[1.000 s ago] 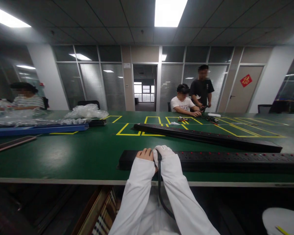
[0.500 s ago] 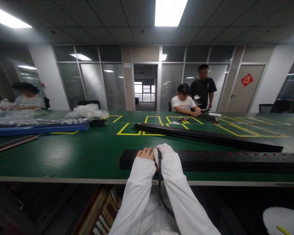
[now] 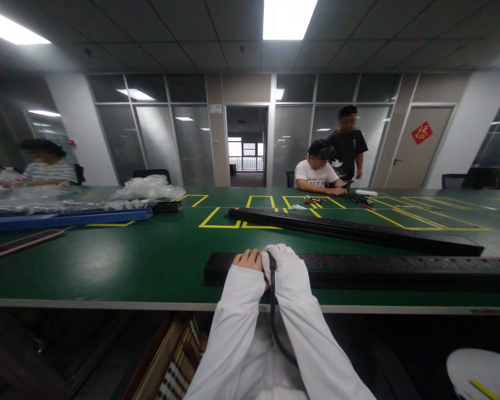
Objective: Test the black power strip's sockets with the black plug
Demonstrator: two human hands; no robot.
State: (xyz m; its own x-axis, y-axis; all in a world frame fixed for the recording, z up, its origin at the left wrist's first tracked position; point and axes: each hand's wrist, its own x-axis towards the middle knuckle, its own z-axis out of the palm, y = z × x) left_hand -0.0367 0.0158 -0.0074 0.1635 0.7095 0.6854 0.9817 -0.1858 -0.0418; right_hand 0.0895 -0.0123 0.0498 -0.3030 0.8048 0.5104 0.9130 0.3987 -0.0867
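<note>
A long black power strip with red dots along its top lies near the table's front edge. Over its left part rests my left hand, bare, its fingers bent over the strip. Touching it on the right is my right hand in a white glove, closed around the end of a black cable that hangs down past the table edge into my lap. Behind them, a second black strip lies at a slant. The palms and the undersides of both hands are hidden.
The green table bears yellow tape outlines. On the left are clear plastic wrap, a blue bar and a flat, pink-edged object. Two people are across the table, others at far left; small tools lie by them.
Both hands keep their place on the strip and cable. The view has tilted slightly. Across the table, the seated person's head and hands have shifted a little.
</note>
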